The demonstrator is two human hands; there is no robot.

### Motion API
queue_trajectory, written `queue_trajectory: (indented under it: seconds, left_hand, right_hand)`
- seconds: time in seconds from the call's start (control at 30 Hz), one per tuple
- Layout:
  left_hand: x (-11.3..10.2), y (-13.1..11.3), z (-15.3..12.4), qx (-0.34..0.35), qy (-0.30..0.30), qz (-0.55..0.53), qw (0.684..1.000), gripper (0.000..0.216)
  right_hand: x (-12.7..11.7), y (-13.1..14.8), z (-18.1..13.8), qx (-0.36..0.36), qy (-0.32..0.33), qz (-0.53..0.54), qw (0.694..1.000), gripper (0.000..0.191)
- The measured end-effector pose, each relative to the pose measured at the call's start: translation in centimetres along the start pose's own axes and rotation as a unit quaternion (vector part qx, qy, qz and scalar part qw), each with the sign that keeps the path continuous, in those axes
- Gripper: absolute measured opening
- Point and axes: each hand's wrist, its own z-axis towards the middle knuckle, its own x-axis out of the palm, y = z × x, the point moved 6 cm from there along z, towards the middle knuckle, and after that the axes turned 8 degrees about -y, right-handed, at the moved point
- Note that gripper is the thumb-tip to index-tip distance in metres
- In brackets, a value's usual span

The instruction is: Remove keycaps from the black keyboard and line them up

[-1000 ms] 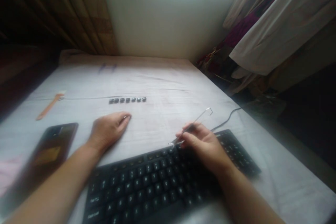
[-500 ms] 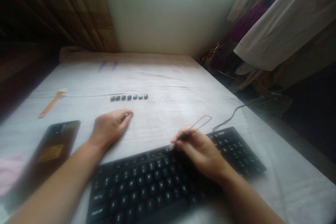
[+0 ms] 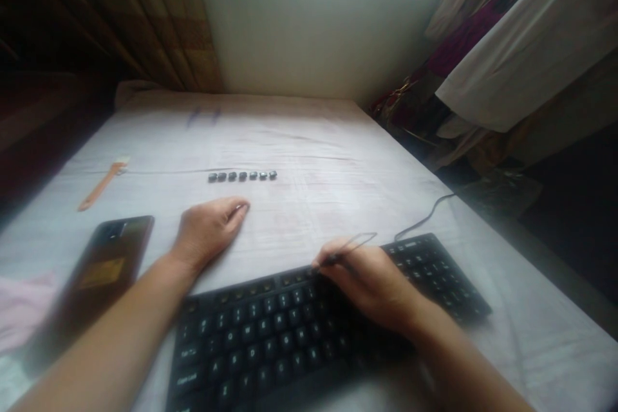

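I see two bare hands, the left hand and the right hand, ungloved, tapering back to slim wrists. The left forearm and right forearm are uncovered too, broadening smoothly toward my view's lower edge, finer detail blurred.

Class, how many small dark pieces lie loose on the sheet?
7 pieces, in one row on the sheet: the leftmost four beyond the left hand, the other three right of its fingertips. That hand could hide more.
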Motion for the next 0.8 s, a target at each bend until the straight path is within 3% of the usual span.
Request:
queue_trajectory:
  seconds: [0.4,0.6,0.8]
  left_hand:
    - [0.1,0.1,0.0,-0.001,0.004,0.002,1.0,0.027]
    - [0.0,0.1,-0.1,-0.004,0.004,0.005,1.0,0.028]
    - [0.0,0.0,-0.1,0.001,0.003,0.014,1.0,0.027]
  right_hand:
    - [1.3,1.0,2.0,-0.023,0.115,-0.126,0.985,0.01]
    - [1.3,0.2,0.8,-0.003,0.065,-0.129,0.99,0.009]
    - [1.5,-0.1,0.3,-0.041,0.004,-0.126,0.991,0.012]
